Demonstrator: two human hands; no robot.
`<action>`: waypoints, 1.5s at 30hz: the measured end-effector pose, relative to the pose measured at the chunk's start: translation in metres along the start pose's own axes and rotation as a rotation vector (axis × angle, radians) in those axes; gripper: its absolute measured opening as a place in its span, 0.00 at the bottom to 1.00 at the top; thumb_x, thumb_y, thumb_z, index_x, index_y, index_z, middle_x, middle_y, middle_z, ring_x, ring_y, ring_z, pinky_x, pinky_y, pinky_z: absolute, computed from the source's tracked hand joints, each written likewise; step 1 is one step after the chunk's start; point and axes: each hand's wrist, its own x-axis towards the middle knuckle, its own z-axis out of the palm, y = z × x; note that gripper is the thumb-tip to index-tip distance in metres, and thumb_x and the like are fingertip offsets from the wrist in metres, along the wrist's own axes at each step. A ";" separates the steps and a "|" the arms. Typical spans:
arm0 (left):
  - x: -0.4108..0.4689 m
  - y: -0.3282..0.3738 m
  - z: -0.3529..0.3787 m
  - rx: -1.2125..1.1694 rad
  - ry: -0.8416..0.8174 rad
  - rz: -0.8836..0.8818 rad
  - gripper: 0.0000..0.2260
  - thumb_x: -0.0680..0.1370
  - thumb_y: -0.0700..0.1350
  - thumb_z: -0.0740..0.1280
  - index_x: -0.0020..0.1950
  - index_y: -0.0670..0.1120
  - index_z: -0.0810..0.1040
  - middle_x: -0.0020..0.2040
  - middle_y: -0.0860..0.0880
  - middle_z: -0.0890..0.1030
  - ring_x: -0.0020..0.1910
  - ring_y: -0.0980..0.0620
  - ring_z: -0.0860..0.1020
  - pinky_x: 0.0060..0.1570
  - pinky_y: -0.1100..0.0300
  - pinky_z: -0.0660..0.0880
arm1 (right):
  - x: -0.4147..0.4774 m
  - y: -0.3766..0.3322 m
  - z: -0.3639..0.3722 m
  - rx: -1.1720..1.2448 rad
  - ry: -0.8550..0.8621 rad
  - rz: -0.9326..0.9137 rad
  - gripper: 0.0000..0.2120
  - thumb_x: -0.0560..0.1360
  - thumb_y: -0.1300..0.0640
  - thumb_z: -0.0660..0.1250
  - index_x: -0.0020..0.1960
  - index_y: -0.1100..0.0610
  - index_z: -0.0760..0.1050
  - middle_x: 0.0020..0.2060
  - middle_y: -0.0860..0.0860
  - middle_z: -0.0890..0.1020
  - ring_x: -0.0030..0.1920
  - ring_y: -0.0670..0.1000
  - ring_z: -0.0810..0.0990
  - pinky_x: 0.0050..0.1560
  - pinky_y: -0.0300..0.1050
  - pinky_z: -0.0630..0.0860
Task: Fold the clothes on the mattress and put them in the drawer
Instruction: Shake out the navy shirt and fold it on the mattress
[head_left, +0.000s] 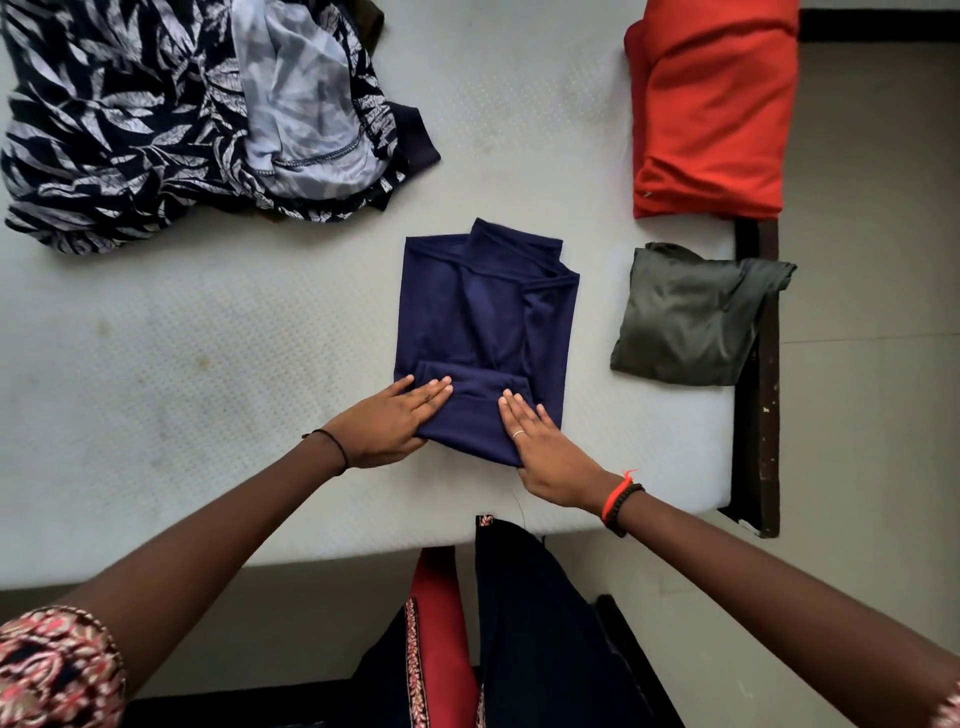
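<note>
Clothes (483, 312) on a white mattress (208, 338)

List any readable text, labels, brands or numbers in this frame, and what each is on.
None: no readable text anywhere in this view.
Navy garment: plain, no label showing.
Red folded garment: a tiny pale speck near its lower left corner, too small to tell whether it is a label.
Grey folded garment, leaf-print pile, mattress: no writing visible.

Navy garment (483, 322) half-folded, flat on mattress (208, 338).
</note>
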 end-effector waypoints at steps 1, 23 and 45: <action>-0.001 0.002 -0.011 -0.133 -0.061 -0.052 0.36 0.72 0.56 0.39 0.77 0.43 0.53 0.77 0.46 0.58 0.75 0.52 0.60 0.72 0.62 0.47 | -0.002 -0.002 -0.012 0.115 -0.074 0.019 0.36 0.75 0.66 0.56 0.77 0.62 0.40 0.77 0.57 0.44 0.77 0.53 0.43 0.76 0.45 0.42; 0.094 -0.092 -0.091 -0.960 0.457 -0.617 0.09 0.77 0.39 0.67 0.55 0.41 0.81 0.38 0.50 0.81 0.30 0.65 0.75 0.43 0.66 0.75 | 0.080 0.112 -0.154 0.965 0.287 0.364 0.07 0.74 0.66 0.68 0.44 0.54 0.74 0.37 0.51 0.77 0.37 0.45 0.75 0.34 0.32 0.76; 0.109 0.080 -0.014 -2.064 0.951 -1.277 0.26 0.74 0.49 0.71 0.64 0.37 0.68 0.32 0.57 0.69 0.34 0.61 0.69 0.64 0.53 0.68 | 0.125 0.056 -0.147 0.079 0.308 0.266 0.41 0.61 0.36 0.74 0.64 0.58 0.66 0.59 0.55 0.73 0.61 0.58 0.71 0.60 0.55 0.66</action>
